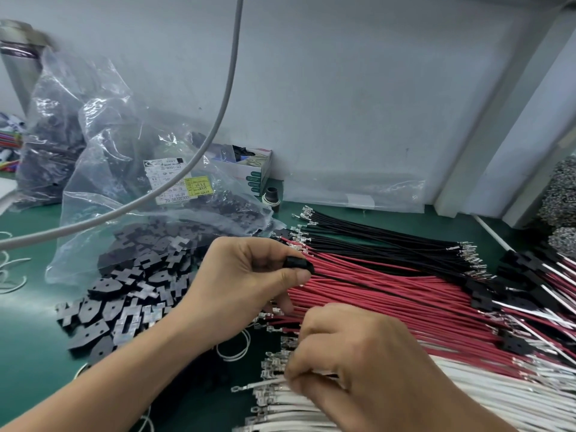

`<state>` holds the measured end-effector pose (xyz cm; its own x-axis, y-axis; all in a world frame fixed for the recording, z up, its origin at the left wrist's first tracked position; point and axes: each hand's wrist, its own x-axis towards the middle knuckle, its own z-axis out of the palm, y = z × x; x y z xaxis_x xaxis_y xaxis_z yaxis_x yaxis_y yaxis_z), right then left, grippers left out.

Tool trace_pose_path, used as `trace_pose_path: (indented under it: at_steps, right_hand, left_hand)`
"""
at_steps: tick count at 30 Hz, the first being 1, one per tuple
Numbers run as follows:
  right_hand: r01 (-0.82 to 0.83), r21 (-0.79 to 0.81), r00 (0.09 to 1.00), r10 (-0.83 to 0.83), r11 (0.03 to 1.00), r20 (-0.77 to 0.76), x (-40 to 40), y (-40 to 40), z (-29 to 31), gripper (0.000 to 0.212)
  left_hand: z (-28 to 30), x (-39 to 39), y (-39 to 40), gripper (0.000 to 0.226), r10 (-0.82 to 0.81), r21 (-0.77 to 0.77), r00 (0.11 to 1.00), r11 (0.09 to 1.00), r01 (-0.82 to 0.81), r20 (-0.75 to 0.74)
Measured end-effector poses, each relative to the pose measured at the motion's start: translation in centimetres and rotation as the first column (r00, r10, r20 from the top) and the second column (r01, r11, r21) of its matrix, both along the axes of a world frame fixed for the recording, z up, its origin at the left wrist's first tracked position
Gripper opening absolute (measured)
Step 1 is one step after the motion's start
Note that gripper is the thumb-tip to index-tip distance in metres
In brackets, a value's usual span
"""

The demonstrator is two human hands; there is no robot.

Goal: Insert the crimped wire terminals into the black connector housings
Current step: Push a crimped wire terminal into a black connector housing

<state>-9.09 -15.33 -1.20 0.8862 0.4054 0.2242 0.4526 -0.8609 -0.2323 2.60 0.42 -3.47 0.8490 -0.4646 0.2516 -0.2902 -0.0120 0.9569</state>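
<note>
Left hand raised above the red wires, thumb and forefinger pinched on a black connector housing. Housing held with its long axis roughly level, open end turned rightward toward the wire bundles; one thin black wire trailing from it, running right and slightly downward across the red wires.

Right hand down on the white wires, fingers curled and closed around a few white strands near their crimped ends; exact number gripped hard to tell through the blur.

Three bundles laid side by side on the green worktop, all with long axes slanting from upper left to lower right: black wires beyond the red wires, white wires on the near side of the red wires. Silver crimped terminals at the left ends, pointing left toward a loose pile of black housings. More terminals at the far right ends.

Clear plastic bag of housings left of the red wires, behind the loose pile, labelled with white and yellow stickers. Grey cable arching across in front of the bag. Finished wires with housings fitted, right of the red wires.
</note>
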Motion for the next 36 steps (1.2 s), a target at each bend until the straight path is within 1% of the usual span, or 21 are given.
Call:
trace_pose_path:
  at_steps: [1,5,9,11,13,15,16,17,19,20,22,25,28,33,36]
  right_hand:
    - [0.016,0.009,1.0,-0.016,1.0,-0.004,0.0,-0.3,0.0,0.002]
    - [0.031,-0.076,0.999,-0.033,0.997,-0.021,0.3,-0.3,-0.2,0.003]
    - [0.054,-0.063,0.998,-0.052,0.997,0.04,0.4,0.0,-0.8,0.006]
    - [0.089,0.042,0.996,-0.09,0.995,0.025,0.4,-0.4,-0.4,0.004]
    - [0.118,0.207,0.992,-0.125,0.971,0.02,0.5,-1.1,0.2,0.006]
    - [0.152,0.332,0.97,-0.205,0.931,0.128,0.5,-1.9,1.0,0.01]
    - [0.172,0.342,0.946,-0.252,0.924,0.203,0.4,-2.3,1.4,0.012]
    - [0.206,0.324,0.914,-0.299,0.923,0.273,0.3,-2.8,1.8,0.013]
    - [0.299,0.256,0.857,-0.376,0.92,0.352,0.3,-3.4,2.1,0.013]
    - [0.336,0.231,0.842,-0.401,0.913,0.361,0.4,-3.7,2.0,0.012]
    - [0.369,0.232,0.838,-0.43,0.9,0.336,0.6,-4.0,1.4,0.01]
    - [0.35,0.296,0.842,-0.437,0.889,0.315,1.0,-4.1,0.4,0.008]
    - [0.317,0.346,0.843,-0.43,0.883,0.324,1.1,-4.1,0.2,0.007]
    - [0.299,0.363,0.828,-0.429,0.882,0.36,1.2,-4.1,-0.1,0.008]
    - [0.295,0.345,0.821,-0.421,0.891,0.386,1.1,-4.2,0.0,0.005]
  left_hand:
    - [0.0,0.0,0.0,0.015,0.001,-0.002,1.0,1.0,-0.001,-0.001]
    - [-0.1,0.0,-0.1,0.017,0.011,0.002,1.0,1.0,-0.011,-0.007]
    - [-0.1,0.1,-0.2,0.017,0.017,-0.005,1.0,1.0,-0.017,-0.014]
    - [-0.1,0.1,-0.2,0.018,0.008,-0.014,1.0,1.0,-0.009,-0.03]
    - [-0.1,0.2,-0.1,0.02,-0.009,-0.031,0.998,1.0,0.007,-0.062]
    - [-0.1,0.2,0.0,0.021,-0.02,-0.045,0.995,0.999,0.015,-0.097]
    - [-0.1,0.2,0.0,0.021,-0.019,-0.047,0.994,0.999,0.015,-0.105]
    - [0.0,0.2,0.0,0.021,-0.022,-0.051,0.994,0.999,0.017,-0.111]
    - [0.1,0.2,0.0,0.022,-0.033,-0.071,0.99,0.997,0.024,-0.134]
    - [0.2,0.2,-0.1,0.023,-0.038,-0.082,0.988,0.996,0.026,-0.148]
    - [0.4,0.1,-0.1,0.025,-0.044,-0.096,0.985,0.995,0.028,-0.168]
    - [0.6,0.0,-0.1,0.025,-0.052,-0.1,0.983,0.994,0.034,-0.175]
    - [0.7,0.0,-0.1,0.027,-0.054,-0.103,0.982,0.994,0.035,-0.181]
    - [0.6,0.0,-0.1,0.03,-0.051,-0.103,0.982,0.994,0.032,-0.183]
    - [0.6,0.1,-0.1,0.028,-0.051,-0.098,0.982,0.995,0.034,-0.181]
